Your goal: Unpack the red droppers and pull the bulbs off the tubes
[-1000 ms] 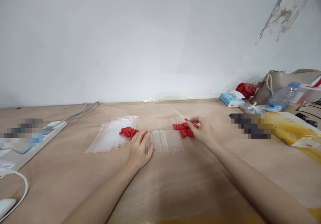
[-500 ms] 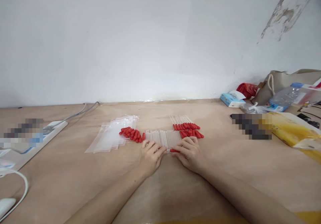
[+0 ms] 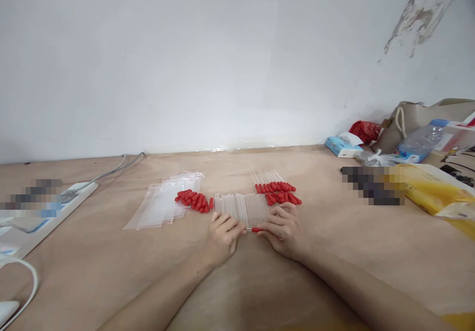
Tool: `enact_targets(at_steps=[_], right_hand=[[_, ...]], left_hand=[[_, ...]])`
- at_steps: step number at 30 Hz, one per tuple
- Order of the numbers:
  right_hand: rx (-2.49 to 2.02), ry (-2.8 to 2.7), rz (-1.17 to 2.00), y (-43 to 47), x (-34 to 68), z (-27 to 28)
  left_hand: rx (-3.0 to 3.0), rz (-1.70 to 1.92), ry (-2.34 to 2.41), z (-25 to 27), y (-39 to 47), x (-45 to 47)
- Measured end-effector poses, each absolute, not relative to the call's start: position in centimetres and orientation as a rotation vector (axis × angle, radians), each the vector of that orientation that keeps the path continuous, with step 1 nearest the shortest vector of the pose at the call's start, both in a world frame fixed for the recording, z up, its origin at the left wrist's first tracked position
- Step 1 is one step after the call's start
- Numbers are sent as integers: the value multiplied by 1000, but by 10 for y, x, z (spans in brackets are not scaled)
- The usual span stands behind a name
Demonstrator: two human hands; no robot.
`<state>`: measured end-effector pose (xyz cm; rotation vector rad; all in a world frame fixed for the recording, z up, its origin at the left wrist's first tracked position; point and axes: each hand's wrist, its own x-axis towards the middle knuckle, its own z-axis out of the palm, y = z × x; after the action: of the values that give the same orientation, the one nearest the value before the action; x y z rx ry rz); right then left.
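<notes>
My left hand [image 3: 223,236] is closed, pinching the end of a clear glass dropper tube [image 3: 249,229]. At the tube's right end my right hand [image 3: 282,233] pinches a red rubber bulb [image 3: 256,229], which meets the tube. Just beyond both hands lies a row of clear tubes [image 3: 240,207] side by side. Left of that row is a pile of loose red bulbs [image 3: 193,200]; more red bulbs [image 3: 284,198] lie by my right hand. Behind these, several droppers [image 3: 272,178] with red bulbs fitted lie with their tubes pointing away.
Clear zip bags [image 3: 158,205] overlap at the left. Farther left sits a power strip [image 3: 74,205] with cables. At the right are a tissue pack [image 3: 343,145], a plastic bottle [image 3: 423,140], a yellow package [image 3: 426,187] and a grey bag [image 3: 411,118]. A wall stands behind.
Both hands, with the tube and bulb between them, sit slightly lower in view, nearer to me. Less of the red bulb shows past my right fingers. The view has shifted slightly.
</notes>
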<state>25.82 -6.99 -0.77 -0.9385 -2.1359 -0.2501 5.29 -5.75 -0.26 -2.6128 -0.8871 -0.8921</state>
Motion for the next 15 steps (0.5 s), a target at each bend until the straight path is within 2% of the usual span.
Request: enact_targets(at_steps=[5, 9, 15], right_hand=[[-916, -2169, -252, -71, 268, -6], [-1017, -2011, -283, -63, 293, -6], [-1041, -1658, -78, -49, 306, -6]], left_hand=[[-2621, -903, -861, -2, -57, 47], [-2524, -1087, -1075, -2, -47, 22], [-2543, -1132, -1245, -1, -31, 15]])
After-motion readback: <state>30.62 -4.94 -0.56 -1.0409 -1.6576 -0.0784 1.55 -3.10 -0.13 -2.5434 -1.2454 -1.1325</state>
